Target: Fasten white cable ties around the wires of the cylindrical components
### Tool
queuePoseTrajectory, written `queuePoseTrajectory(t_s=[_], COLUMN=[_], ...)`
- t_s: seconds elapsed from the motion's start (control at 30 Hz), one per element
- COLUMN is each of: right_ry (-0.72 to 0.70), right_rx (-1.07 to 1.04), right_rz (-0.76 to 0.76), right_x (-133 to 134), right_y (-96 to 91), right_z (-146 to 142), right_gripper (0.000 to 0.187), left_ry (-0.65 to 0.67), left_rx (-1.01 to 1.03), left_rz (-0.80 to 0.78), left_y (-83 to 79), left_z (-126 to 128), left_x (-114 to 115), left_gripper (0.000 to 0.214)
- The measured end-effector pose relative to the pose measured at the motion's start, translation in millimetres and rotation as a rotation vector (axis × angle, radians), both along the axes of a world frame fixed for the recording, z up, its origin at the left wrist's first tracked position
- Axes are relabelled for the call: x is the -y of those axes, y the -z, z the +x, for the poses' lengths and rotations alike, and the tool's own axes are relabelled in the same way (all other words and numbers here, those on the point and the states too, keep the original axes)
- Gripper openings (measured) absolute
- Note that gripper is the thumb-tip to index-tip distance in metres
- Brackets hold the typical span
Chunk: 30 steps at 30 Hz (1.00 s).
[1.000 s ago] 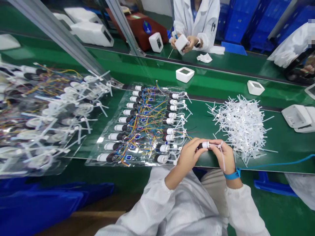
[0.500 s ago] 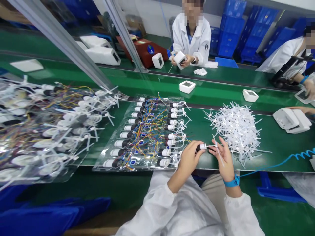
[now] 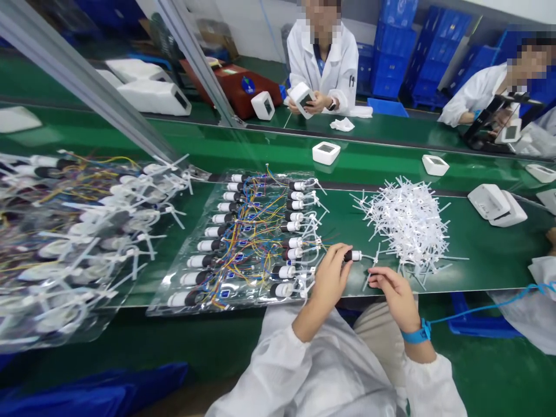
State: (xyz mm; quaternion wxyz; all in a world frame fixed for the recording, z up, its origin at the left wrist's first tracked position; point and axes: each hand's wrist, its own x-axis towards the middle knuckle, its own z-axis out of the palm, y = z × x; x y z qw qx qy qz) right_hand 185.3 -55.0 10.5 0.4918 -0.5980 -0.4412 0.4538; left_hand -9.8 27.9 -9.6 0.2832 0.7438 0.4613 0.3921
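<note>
Cylinder (image 3: 353,255) of smooth plastic, small, with a black body and a white cap end, lies almost level just above the near edge of the green table (image 3: 478,255); its long axis runs left to right, the white end pointing right toward the heap of ties and the black end buried in the left hand (image 3: 332,277), whose fingers are closed around it. A thin white cable tie (image 3: 372,267) sits at the white end, a flat flexible strip that trails down and to the right. The right hand (image 3: 393,292) is just beside it with fingers curled narrowly at the strip's lower end; whether they actually pinch the strip cannot be told. A blue band (image 3: 416,334) circles the right wrist, and a coiled blue cord (image 3: 490,306) leads off from it to the right. Both forearms are in white crinkled sleeves. To the right of the hands, near but apart, lies a loose bristly heap of white cable ties (image 3: 408,223), straight strips crossing every way. To the left, a glossy clear plastic tray (image 3: 174,292) holds two rows of the same black-and-white cylinders, joined by tangled blue, yellow and red wires. Farther left, more such trays lie blurred. Beyond, on the matte green belt, sit small square white housings (image 3: 325,152), and a person in a white coat (image 3: 334,63) holds another one.
</note>
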Motion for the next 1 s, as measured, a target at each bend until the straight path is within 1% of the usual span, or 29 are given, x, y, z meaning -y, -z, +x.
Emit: queuePoseTrajectory(t_s=[0.07,0.13,0.2,0.3,0.4,0.47,0.57,0.63,0.7,0.8,0.9,1.0], right_ry=[-0.009,0.003,0.024,0.053,0.089,0.103,0.117,0.121,0.111,0.101,0.125,0.138], right_rx=[0.015,-0.018,-0.075,-0.158,-0.211,-0.230,-0.225,-0.219,-0.233,-0.265,-0.266,-0.252], right_rz=[-0.020,-0.027,-0.031,-0.041,-0.035,-0.007,0.033,0.039,0.020,-0.027,-0.029,-0.020], right_x=[-2.6,-5.0,-7.7,-14.3,-23.6,-28.9,-31.9,-31.1,-29.5,-28.6,-29.6,-29.6], right_y=[-1.4,-3.1,-4.4,-4.7,-2.6,-0.2,4.9,8.3,10.3,10.0,8.6,8.2], right_z=[0.5,0.1,-2.1,-8.7,-17.1,-21.5,-23.4,-21.6,-19.2,-18.0,-20.0,-21.6], right_gripper=[0.038,0.041,0.044,0.045,0.045,0.045,0.047,0.045,0.044,0.047,0.048,0.044], left_ry=[-0.040,-0.062,-0.031,0.028,0.017,0.012,0.026,0.035,0.042,0.066,0.099,0.132], left_rx=[0.027,0.050,0.060,0.017,-0.099,-0.168,-0.222,-0.227,-0.222,-0.217,-0.215,-0.196], left_rz=[0.000,-0.002,-0.012,-0.020,0.006,0.026,0.032,0.026,0.021,0.021,0.001,-0.037], left_y=[-3.8,-6.6,-7.8,-7.0,-5.0,-3.5,-1.8,-1.5,-2.3,-4.5,-6.9,-11.7], left_z=[0.0,-0.9,-3.9,-11.8,-18.2,-18.6,-15.6,-13.9,-13.8,-16.5,-20.2,-23.1], left_x=[2.1,8.9,21.1,43.8,59.1,62.1,59.6,56.9,55.2,53.6,50.8,47.7], left_gripper=[0.025,0.019,0.021,0.036,0.055,0.061,0.063,0.059,0.050,0.030,0.014,0.011])
